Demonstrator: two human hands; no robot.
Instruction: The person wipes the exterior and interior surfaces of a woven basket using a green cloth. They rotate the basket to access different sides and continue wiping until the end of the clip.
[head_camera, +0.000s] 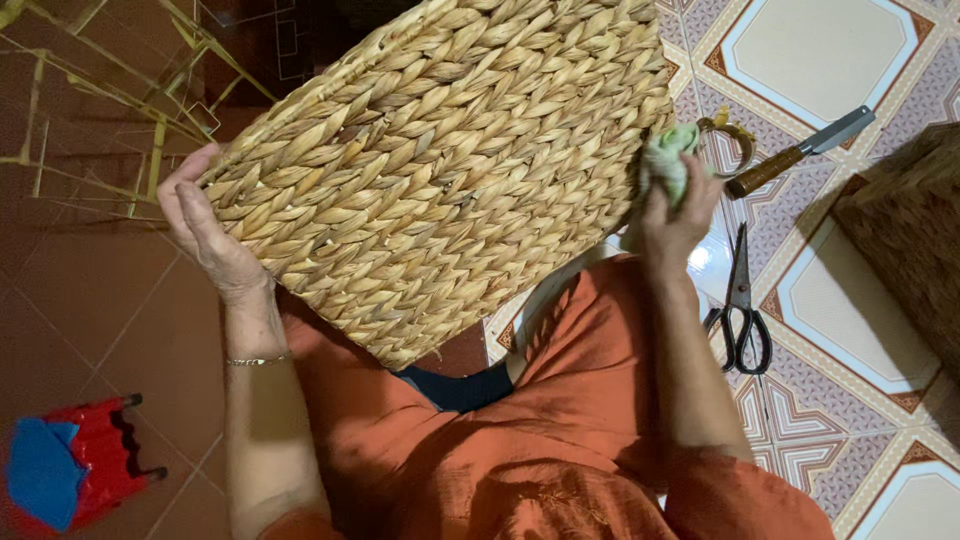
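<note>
While left hand (205, 225) steadies basket (440, 170) edge | right hand (675, 215) clutches cloth (668, 160)

Patterned tiled floor (830, 50) carries scissors (741, 318), a wooden-handled knife (795, 153) and a tape roll (728, 140). Red stool (85, 470) on brown tiles.

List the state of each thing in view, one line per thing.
Woven basket: tilted, held up over the lap.
Left hand: gripping the basket's edge.
Right hand: closed on a green cloth against the basket.
Scissors: shut, lying on the floor.
Knife: lying on the floor.
Red stool: tipped over.
</note>
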